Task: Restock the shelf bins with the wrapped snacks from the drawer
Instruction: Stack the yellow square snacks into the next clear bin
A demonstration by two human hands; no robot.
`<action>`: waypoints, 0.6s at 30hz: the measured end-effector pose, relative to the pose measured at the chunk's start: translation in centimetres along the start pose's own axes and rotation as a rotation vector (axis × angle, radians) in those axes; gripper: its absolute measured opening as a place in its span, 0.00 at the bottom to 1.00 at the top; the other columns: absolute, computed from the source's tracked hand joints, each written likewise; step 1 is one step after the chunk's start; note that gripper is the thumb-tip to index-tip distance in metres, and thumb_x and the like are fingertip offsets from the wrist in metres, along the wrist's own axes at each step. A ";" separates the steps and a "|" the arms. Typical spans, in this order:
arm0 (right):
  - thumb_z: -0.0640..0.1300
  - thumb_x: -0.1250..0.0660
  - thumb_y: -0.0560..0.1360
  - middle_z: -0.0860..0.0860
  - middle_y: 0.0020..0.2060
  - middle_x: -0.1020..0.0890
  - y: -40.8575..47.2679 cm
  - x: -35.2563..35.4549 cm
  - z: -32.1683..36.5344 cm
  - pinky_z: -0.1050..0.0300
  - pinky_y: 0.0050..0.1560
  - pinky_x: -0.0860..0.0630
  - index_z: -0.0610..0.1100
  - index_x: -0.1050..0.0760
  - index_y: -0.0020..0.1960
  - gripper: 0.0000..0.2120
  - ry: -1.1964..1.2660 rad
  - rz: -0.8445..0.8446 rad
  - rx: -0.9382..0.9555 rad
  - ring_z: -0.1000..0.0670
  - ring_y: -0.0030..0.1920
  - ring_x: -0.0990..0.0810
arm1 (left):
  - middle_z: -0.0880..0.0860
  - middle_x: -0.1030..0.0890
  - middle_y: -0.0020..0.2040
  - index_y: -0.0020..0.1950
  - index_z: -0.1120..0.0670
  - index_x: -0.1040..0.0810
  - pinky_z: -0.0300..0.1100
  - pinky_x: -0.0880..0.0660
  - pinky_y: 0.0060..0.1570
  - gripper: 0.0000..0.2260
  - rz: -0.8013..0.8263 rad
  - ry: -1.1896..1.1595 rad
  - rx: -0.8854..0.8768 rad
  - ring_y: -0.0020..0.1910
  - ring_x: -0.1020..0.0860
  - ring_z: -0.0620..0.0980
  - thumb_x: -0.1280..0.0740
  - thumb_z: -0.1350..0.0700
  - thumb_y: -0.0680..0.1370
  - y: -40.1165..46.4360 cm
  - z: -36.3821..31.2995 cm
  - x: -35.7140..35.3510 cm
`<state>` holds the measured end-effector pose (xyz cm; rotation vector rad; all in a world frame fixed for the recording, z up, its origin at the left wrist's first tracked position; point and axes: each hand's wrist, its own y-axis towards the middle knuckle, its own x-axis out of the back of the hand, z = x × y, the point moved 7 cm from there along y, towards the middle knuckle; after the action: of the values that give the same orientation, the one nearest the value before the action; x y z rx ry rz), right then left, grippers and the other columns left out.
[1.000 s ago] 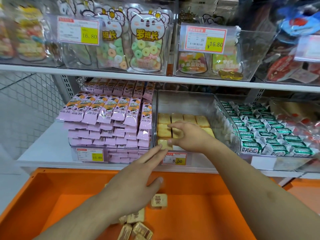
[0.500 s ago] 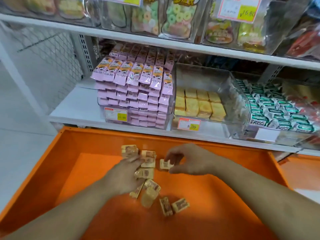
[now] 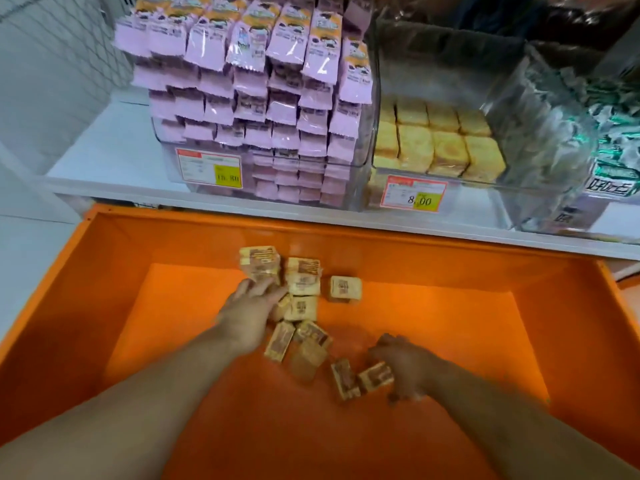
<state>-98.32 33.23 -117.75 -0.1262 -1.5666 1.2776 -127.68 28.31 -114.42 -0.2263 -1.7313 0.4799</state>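
Both hands are down in the orange drawer (image 3: 104, 289) at the lower frame. The left hand (image 3: 247, 315) lies with straight fingers on the pile of wrapped snacks (image 3: 301, 299) at centre. The right hand (image 3: 407, 367) grasps one snack (image 3: 375, 375). The clear bin (image 3: 485, 199) of yellow cakes sits upper right.

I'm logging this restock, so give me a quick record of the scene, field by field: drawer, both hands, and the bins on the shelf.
drawer: orange drawer, open below the shelf, with loose wrapped snacks clustered near its middle
left hand: left hand reaches into the pile, fingers on the snacks; grip unclear
right hand: right hand curled round one snack at the pile's near edge
target bin: clear bin with 8.00 tag, yellow squares at the back, front part bare
neighbour bin: pink packets, stacked high
far right: green packets, partly out of view
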 end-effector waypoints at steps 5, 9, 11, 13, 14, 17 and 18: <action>0.49 0.25 0.74 0.48 0.67 0.27 -0.2 -0.3 -0.3 0.48 0.64 0.25 0.57 0.27 0.71 0.26 0.011 -0.067 -0.038 0.42 0.69 0.26 | 0.50 0.38 0.77 0.73 0.40 0.28 0.53 0.31 0.68 0.23 -0.065 0.077 0.031 0.73 0.40 0.58 0.28 0.49 0.79 0.8 -0.8 1.5; 0.54 0.29 0.73 0.51 0.52 0.22 -0.7 0.0 -1.2 0.51 0.48 0.22 0.56 0.23 0.52 0.08 0.150 -0.148 -0.092 0.46 0.54 0.19 | 0.49 0.35 0.76 0.74 0.46 0.27 0.51 0.31 0.70 0.25 -0.087 0.066 0.066 0.74 0.39 0.55 0.29 0.41 0.79 0.0 -0.9 2.3; 0.53 0.29 0.74 0.50 0.45 0.20 -1.7 1.4 -1.2 0.49 0.40 0.24 0.54 0.25 0.43 0.06 0.261 -0.157 -0.106 0.46 0.45 0.19 | 0.51 0.33 0.76 0.76 0.48 0.28 0.52 0.29 0.70 0.26 -0.069 -0.045 0.086 0.75 0.36 0.56 0.29 0.42 0.79 -0.6 -1.0 3.0; 0.52 0.26 0.75 0.47 0.45 0.19 -3.3 3.8 -0.7 0.46 0.39 0.26 0.52 0.23 0.45 0.07 0.417 -0.149 -0.098 0.44 0.41 0.21 | 0.53 0.25 0.70 0.71 0.51 0.25 0.50 0.23 0.61 0.22 -0.025 -0.213 0.105 0.66 0.25 0.54 0.29 0.44 0.80 -1.4 -1.7 4.4; 0.53 0.25 0.75 0.46 0.46 0.19 -4.3 5.4 -0.4 0.46 0.40 0.25 0.49 0.21 0.47 0.09 0.498 -0.152 -0.089 0.44 0.42 0.21 | 0.53 0.21 0.63 0.66 0.52 0.23 0.47 0.21 0.51 0.18 -0.010 -0.284 0.110 0.57 0.21 0.52 0.29 0.44 0.79 -1.8 -2.4 5.4; 0.49 0.23 0.74 0.43 0.46 0.17 -7.8 10.8 0.9 0.43 0.45 0.14 0.43 0.16 0.49 0.10 0.706 -0.193 -0.006 0.42 0.47 0.16 | 0.48 0.18 0.45 0.54 0.50 0.22 0.40 0.25 0.35 0.14 0.033 -0.495 0.119 0.42 0.18 0.48 0.27 0.42 0.78 -3.3 -5.1 9.2; 0.47 0.23 0.75 0.41 0.48 0.16 -9.2 12.6 1.4 0.43 0.46 0.14 0.42 0.15 0.52 0.10 0.767 -0.208 0.019 0.42 0.48 0.15 | 0.48 0.17 0.43 0.54 0.50 0.21 0.41 0.23 0.34 0.14 0.047 -0.569 0.109 0.41 0.17 0.48 0.26 0.42 0.77 -3.9 -6.1 10.6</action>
<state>-100.21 36.44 -102.55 -0.3819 -0.8784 0.9176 -123.70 30.29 -102.41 -0.0515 -2.2470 0.7199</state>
